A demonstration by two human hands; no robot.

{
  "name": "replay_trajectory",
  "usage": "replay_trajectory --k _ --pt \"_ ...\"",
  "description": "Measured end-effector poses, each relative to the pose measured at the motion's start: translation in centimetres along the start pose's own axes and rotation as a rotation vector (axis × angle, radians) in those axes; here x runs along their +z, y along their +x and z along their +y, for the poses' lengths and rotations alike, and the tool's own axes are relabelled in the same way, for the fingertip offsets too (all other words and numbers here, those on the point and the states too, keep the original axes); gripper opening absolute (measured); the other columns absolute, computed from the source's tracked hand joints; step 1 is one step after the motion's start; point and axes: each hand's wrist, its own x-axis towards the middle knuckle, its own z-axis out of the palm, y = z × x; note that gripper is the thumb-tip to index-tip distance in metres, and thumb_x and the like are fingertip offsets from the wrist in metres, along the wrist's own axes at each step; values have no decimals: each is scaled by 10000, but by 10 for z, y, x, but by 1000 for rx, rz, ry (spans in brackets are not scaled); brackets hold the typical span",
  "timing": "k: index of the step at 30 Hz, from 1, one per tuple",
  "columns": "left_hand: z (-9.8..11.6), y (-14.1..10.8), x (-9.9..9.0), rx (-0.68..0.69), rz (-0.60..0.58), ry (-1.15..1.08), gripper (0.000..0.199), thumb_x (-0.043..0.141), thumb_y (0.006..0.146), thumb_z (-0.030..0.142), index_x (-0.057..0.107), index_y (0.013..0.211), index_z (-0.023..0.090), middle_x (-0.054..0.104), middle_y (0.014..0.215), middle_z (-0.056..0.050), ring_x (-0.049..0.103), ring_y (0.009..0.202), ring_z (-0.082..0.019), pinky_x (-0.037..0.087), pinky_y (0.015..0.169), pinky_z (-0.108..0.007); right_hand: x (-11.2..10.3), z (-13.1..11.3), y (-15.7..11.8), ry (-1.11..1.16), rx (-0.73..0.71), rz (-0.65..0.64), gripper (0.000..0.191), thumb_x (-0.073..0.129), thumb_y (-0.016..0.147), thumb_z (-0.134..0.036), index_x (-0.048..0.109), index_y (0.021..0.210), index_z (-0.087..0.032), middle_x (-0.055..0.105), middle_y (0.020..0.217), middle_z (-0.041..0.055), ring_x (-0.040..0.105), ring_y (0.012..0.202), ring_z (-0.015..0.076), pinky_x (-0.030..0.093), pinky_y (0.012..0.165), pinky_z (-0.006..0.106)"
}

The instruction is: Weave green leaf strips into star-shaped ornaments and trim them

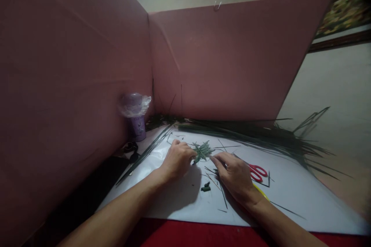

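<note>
A small spiky piece of folded green leaf strips (pixel 203 151) is held just above the white sheet, between my two hands. My left hand (pixel 181 158) is closed, with its fingers curled on the piece's left side. From the right, my right hand (pixel 232 171) pinches with thumb and forefinger at the tip of one of its points. Beneath that hand lie loose thin leaf strips. Red-handled scissors (pixel 257 172) rest just beyond the right hand, and a yellow curved object (pixel 261 192) shows partly from behind the right wrist.
Long green leaves (pixel 232 129) lie along the back, and more run down the left edge. Small dark green scraps (pixel 205 187) dot the white sheet (pixel 179 204). A purple tumbler (pixel 138 127) wrapped in clear plastic stands at back left. Pink panels (pixel 226 65) rise behind and left.
</note>
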Motion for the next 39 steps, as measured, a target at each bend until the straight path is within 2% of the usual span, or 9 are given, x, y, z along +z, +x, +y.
replay_trajectory --k 6,8,13,16,22,25,31,37,39 --pt "0 2 -9 -22 193 -37 209 508 853 128 694 811 214 709 782 -28 598 755 -158 322 808 -341 2 4 0 14 18 -13 233 493 880 -299 649 725 -220 676 733 19 614 694 185 389 646 279" --pt "-1 2 -8 -38 200 -56 203 519 847 123 696 810 215 711 782 -24 605 752 -155 329 804 -337 2 4 0 17 21 -19 234 493 882 -300 649 728 -220 674 733 19 615 700 185 389 652 279" --pt "-8 2 1 -87 100 -44 161 570 813 139 706 783 220 707 746 -31 604 734 -160 348 762 -325 1 2 -1 2 37 -15 241 492 878 -307 634 701 -224 670 723 11 603 671 177 379 618 274" --pt "-9 2 3 -92 92 -38 142 584 811 161 710 800 225 707 741 -32 598 745 -158 352 774 -325 1 2 -1 -4 31 -16 244 492 876 -314 625 692 -224 669 717 7 599 663 174 376 611 272" --pt "-5 2 -3 -97 242 -120 163 545 851 175 697 808 217 718 779 -22 604 741 -153 350 781 -337 2 3 -1 7 24 -11 237 491 876 -300 630 699 -226 670 717 7 600 662 173 374 615 270" --pt "-4 3 -4 -85 279 -158 161 542 854 170 691 806 208 716 774 -16 606 740 -150 354 782 -332 1 2 0 7 24 -8 244 486 877 -301 634 699 -223 670 709 14 599 652 178 372 607 272" --pt "-3 4 -6 -117 270 -184 147 561 835 145 688 789 204 715 780 -17 601 736 -152 356 791 -334 1 1 0 0 31 -18 242 486 881 -296 640 710 -225 674 717 14 602 656 180 369 607 275" --pt "-7 3 2 -156 139 -138 139 604 792 118 702 758 212 689 706 -14 586 714 -154 349 767 -335 1 2 -1 -3 41 -30 233 499 879 -304 632 707 -222 671 724 9 595 661 174 363 614 270" --pt "-7 3 3 -163 142 -134 135 607 793 129 705 765 218 685 703 -13 584 714 -154 351 761 -333 1 2 -1 1 39 -28 228 502 878 -302 631 708 -221 672 731 8 595 666 173 362 618 268"
